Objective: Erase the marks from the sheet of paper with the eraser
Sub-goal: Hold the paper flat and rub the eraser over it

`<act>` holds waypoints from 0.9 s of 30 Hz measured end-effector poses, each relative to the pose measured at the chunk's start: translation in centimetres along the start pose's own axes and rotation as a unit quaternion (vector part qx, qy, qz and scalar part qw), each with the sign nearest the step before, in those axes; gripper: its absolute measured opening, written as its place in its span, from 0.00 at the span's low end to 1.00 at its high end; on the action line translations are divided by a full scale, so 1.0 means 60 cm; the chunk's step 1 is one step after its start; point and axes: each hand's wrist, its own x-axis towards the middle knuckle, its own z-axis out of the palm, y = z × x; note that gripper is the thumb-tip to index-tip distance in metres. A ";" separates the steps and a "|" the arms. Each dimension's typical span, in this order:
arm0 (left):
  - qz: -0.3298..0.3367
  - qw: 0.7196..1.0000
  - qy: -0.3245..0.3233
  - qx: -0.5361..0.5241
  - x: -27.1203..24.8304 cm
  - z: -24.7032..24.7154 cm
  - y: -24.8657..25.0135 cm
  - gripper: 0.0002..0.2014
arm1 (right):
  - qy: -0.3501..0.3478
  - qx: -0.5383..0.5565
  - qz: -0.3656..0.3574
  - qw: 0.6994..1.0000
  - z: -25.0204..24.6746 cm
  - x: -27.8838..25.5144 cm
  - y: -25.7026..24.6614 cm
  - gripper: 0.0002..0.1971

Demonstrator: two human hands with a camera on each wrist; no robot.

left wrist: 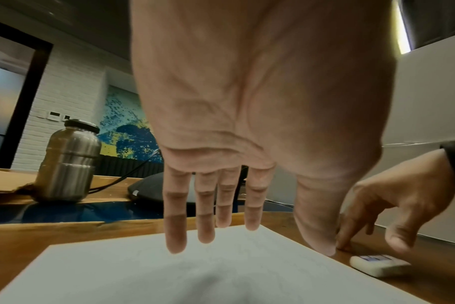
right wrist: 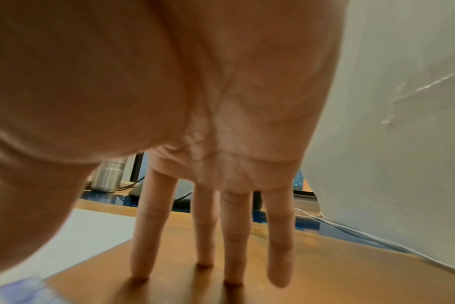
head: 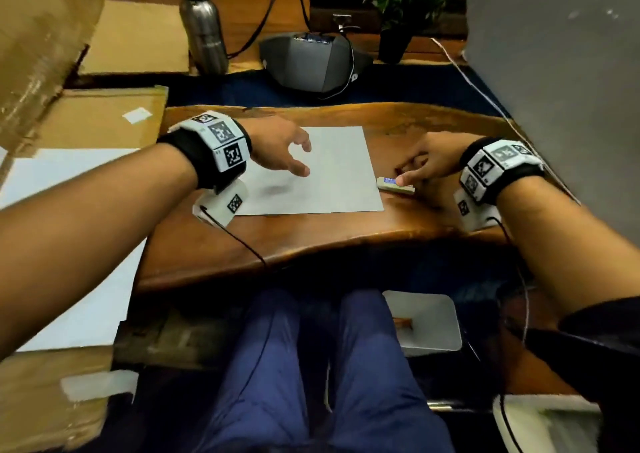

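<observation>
Behind, steel bottle (head: 203, 28), grey speaker (head: 313, 61), potted plant (head: 403, 5) beyond paper (head: 332, 172).

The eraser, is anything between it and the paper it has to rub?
Nothing visible. The eraser lies on the wooden table right beside the paper. The right hand is at it; the left hand hovers over the paper.

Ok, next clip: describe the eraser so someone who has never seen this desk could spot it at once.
Start at the wooden desk and find the white sheet of paper lying on it. Just off the sheet's right edge, on bare wood, lies the eraser, with the right hand reaching down to it, thumb at its top. It is the only small white block there, with a blue label on its top face.
</observation>
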 end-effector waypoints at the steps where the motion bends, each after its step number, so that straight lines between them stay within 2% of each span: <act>1: 0.000 1.000 0.000 0.003 0.000 0.004 0.008 0.30 | 0.010 0.018 0.013 1.000 0.012 -0.006 0.000 0.20; 6: 0.000 1.000 -0.004 -0.013 0.013 0.014 0.043 0.33 | 0.113 0.080 0.057 0.989 0.060 -0.013 -0.004 0.23; 12: 0.004 1.000 0.007 -0.025 0.053 0.009 0.073 0.35 | 0.146 0.073 0.003 0.987 0.037 0.009 -0.014 0.06; 14: 0.009 1.000 -0.006 -0.027 0.069 0.024 0.075 0.38 | 0.164 0.063 -0.019 0.984 0.032 0.023 -0.017 0.04; 19: 0.030 0.999 -0.038 0.008 0.089 0.051 0.069 0.43 | 0.098 0.043 -0.027 0.994 0.036 0.042 -0.036 0.16; 24: 0.032 0.999 -0.034 0.019 0.084 0.055 0.065 0.46 | 0.098 -0.026 -0.033 0.994 0.039 0.033 -0.053 0.12; 27: 0.027 0.998 -0.040 0.031 0.078 0.056 0.072 0.46 | 0.083 -0.019 -0.018 0.996 0.026 0.029 -0.057 0.13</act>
